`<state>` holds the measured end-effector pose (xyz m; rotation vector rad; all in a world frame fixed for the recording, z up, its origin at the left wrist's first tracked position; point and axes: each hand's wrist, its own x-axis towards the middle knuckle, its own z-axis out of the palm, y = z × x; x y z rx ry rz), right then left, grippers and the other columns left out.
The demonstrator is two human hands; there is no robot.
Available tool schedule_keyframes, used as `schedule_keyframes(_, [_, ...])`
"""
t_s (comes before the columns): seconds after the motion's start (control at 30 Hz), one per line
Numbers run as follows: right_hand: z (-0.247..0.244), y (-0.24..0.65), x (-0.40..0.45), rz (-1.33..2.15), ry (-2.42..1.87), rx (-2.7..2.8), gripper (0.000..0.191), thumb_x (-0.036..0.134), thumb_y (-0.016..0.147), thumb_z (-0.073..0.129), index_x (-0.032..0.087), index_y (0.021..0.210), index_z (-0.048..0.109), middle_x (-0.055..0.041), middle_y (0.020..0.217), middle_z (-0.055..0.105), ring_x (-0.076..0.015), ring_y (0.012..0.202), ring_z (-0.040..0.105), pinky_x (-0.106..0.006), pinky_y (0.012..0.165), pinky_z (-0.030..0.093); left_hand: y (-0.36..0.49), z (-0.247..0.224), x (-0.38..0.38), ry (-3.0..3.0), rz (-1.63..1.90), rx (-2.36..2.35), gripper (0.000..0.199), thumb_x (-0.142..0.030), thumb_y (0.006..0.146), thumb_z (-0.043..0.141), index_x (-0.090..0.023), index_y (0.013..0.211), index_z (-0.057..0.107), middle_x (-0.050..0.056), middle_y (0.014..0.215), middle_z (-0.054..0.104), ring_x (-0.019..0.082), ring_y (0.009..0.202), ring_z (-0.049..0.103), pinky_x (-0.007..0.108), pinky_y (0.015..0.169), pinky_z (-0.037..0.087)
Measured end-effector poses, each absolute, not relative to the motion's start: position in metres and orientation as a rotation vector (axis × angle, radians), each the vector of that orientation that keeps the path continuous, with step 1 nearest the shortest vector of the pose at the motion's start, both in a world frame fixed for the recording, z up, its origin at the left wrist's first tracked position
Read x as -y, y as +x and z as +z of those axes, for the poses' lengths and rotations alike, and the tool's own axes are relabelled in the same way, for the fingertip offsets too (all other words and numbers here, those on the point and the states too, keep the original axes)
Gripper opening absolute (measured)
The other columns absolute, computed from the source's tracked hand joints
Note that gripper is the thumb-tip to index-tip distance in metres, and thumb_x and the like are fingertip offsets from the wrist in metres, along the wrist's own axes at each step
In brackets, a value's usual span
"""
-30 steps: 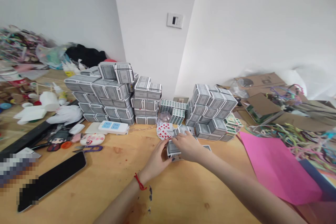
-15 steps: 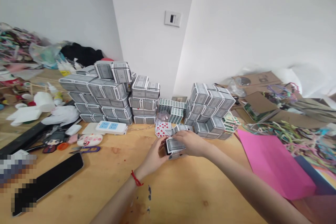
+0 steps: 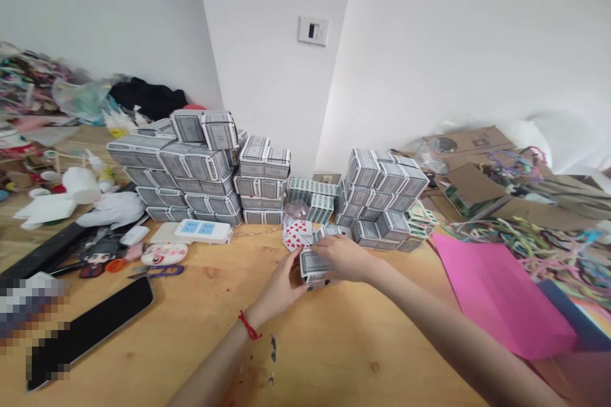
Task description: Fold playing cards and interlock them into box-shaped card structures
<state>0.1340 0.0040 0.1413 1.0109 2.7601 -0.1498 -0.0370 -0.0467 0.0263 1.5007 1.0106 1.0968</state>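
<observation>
In the head view a small block [image 3: 314, 262] covered with grey-patterned playing cards sits low over the wooden table, between both hands. My left hand [image 3: 282, 283] closes on its left side, thumb near the front lower edge. From the right, my right hand [image 3: 341, 257] curls over its top and right side, hiding that part. Just behind lie loose face-up playing cards [image 3: 296, 233] with red hearts. Another grey-backed card piece [image 3: 330, 232] shows partly behind my right hand.
Stacked grey card blocks [image 3: 191, 165] rise at the back left, with another stack [image 3: 382, 184] at the back right. A power strip [image 3: 203, 231], snips [image 3: 160, 271] and a phone-like black slab [image 3: 95, 331] lie left. Pink paper [image 3: 496, 299] and coloured strips [image 3: 534, 254] lie right.
The block has tilted so that its front end shows more, and the dark gap at its left end is no longer visible. Both hands stay around it.
</observation>
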Motion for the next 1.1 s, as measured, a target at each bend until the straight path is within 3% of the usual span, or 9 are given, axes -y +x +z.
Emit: schedule_keyframes(1.1, [0.138,0.123,-0.003,0.058,0.968,-2.720,0.037,0.024,0.063,0.061,0.013,0.097,0.052,-0.0136,0.095,0.060,-0.0256,0.091,0.053,-0.034,0.076,0.036,-0.039,0.025,0.046,1.496,1.072,-1.000,0.076,-0.010,0.065,0.062,-0.023,0.130,0.025,0.012,0.133,0.037,0.024,0.118,0.039,0.043,0.100,0.030])
